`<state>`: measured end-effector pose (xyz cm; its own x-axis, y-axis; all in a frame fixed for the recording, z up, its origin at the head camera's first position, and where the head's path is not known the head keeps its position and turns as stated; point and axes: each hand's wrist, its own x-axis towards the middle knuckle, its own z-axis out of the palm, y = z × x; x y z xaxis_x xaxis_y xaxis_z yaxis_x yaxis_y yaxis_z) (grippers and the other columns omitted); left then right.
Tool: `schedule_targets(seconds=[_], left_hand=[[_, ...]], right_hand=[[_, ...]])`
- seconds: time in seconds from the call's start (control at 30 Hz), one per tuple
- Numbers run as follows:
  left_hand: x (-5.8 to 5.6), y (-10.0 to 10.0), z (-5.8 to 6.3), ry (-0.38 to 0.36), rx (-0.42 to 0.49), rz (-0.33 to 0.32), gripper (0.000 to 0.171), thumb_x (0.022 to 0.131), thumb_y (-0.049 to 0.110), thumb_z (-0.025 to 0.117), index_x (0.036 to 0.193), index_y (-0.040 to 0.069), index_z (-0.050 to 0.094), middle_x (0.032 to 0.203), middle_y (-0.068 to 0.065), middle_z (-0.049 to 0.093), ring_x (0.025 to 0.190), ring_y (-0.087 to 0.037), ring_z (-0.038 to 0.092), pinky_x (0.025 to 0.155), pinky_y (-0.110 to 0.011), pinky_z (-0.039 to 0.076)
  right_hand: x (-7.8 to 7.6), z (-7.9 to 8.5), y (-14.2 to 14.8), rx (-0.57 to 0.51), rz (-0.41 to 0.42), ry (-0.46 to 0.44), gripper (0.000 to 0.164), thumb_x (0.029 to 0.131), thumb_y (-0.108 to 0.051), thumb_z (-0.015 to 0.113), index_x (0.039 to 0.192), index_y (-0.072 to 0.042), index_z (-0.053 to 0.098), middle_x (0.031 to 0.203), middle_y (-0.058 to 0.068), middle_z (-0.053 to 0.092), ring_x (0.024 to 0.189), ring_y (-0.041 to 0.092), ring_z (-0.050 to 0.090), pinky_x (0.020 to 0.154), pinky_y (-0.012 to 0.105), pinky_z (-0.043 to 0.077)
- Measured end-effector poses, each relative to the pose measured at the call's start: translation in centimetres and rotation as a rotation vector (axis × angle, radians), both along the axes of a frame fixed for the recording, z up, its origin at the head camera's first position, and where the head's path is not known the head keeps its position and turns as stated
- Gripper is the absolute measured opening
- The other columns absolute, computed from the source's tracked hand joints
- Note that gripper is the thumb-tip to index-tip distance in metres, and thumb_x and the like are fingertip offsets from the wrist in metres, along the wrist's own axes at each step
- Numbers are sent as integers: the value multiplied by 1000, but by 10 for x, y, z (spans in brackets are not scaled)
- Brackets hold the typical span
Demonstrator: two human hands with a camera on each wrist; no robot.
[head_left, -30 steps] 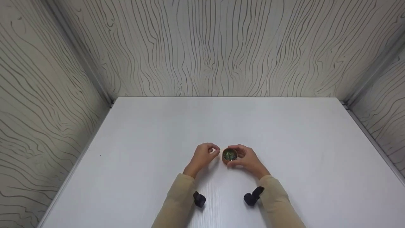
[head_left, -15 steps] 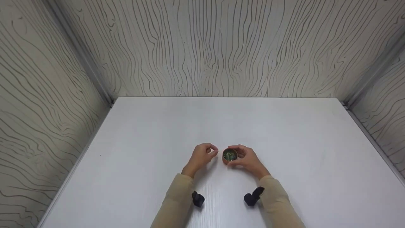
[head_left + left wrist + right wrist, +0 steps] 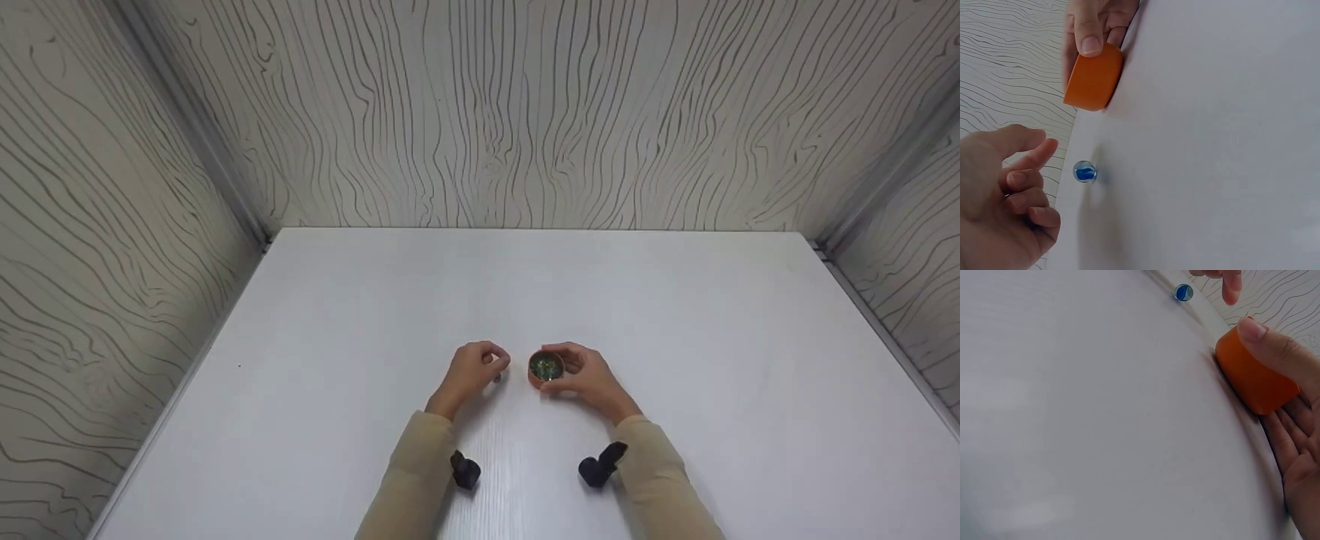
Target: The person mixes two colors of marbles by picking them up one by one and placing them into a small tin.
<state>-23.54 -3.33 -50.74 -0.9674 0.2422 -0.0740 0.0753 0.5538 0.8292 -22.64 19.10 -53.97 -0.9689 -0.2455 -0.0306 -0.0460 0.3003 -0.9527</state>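
Note:
My right hand holds a small orange bowl, thumb on the near side and fingers behind. The bowl appears to rest on the table, its mouth up. Shiny greenish contents show inside it, too small to tell apart. Left of the bowl, my left hand hovers above the table with fingers loosely bent and nothing visible between them. A clear glass marble with a blue swirl lies on the table close beside the left fingers, apart from them. The right wrist view also has this marble.
Both hands are over the front middle of a white table. Wood-grain patterned panels stand behind it and at both sides. Dark wrist cameras stick out inward from the beige sleeves. A tiny dark speck marks the table at left.
My left hand has drifted left, away from the bowl. The marble now shows below its fingers in the head view. My right hand and the bowl stay nearly where they were.

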Motion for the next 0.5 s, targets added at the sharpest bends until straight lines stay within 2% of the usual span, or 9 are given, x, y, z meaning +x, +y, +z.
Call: schedule_targets(seconds=[0.33, 0.5], left_hand=[[-1, -9, -8, -5, 38, 6, 18, 91, 16, 62, 97, 1, 72, 66, 4, 41, 63, -11, 39, 59, -21, 32], [0, -11, -10, -53, 55, 25, 18, 91, 17, 63, 98, 2, 72, 75, 2, 49, 73, -11, 44, 64, -22, 35]], right_hand=[[1, 3, 0, -2, 13, 5, 68, 68, -18, 86, 128, -1, 57, 133, 21, 59, 130, 37, 52, 111, 48, 39], [2, 4, -1, 0, 8, -3, 68, 68, -17, 86, 127, -1, 57, 134, 21, 58, 131, 37, 51, 112, 48, 38]])
